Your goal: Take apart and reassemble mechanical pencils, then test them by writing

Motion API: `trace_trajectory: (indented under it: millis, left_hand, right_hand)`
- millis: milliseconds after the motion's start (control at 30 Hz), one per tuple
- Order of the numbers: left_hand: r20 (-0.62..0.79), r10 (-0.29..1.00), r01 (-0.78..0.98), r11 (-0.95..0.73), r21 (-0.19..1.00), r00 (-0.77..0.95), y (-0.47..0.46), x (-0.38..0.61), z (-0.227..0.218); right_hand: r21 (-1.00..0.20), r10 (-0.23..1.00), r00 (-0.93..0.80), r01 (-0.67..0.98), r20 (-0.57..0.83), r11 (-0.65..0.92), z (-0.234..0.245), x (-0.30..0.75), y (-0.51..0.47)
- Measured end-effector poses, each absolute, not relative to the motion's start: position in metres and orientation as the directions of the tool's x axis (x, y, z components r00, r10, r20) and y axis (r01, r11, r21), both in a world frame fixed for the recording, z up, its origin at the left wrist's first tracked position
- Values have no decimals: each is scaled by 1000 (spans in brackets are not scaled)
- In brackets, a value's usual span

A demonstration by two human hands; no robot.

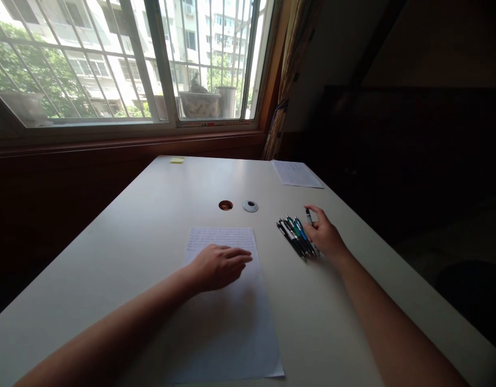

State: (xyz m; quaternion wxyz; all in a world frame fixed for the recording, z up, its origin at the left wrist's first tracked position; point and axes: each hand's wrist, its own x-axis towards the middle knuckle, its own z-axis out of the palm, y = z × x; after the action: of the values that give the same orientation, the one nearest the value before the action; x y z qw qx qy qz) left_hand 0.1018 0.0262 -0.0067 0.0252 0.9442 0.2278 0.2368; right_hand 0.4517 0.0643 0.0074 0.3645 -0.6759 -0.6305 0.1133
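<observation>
A slim pen with a black end (309,216) stands tilted just above the table's right half, pinched between the thumb and index finger of the person's right hand (326,236); that grip is closed on it. Touching or just beside those fingers, a slanted row of black, blue and green pens (294,239) lies on the white rectangular table (110,258). A strip of tabletop separates the row from the lined, handwritten white paper sheet (235,338), whose near right corner lifts slightly. Over it the left hand (220,267) is palm down, its grip loose, fingers half extended, nothing seen in them. Beyond sit a round brown hole (225,206) and a round white cover (250,206). White surface stretches widely to the left edge; printed white papers (296,174) meet the far right edge.
</observation>
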Motion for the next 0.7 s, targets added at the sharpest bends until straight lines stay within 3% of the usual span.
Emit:
trace_trajectory:
  millis: [267,500,700]
  left_hand:
    - [472,645,632,-745,213,600,62,37,9]
    - [400,679,639,-727,251,616,63,-45,-11]
    - [311,706,682,-703,201,636,59,-55,-16]
  right_hand:
    - [-611,938,163,789,305,62,2,453,66]
    - [-614,927,188,788,325,56,-3,460,67]
    - [-585,926,216,811,310,7,-11,465,67]
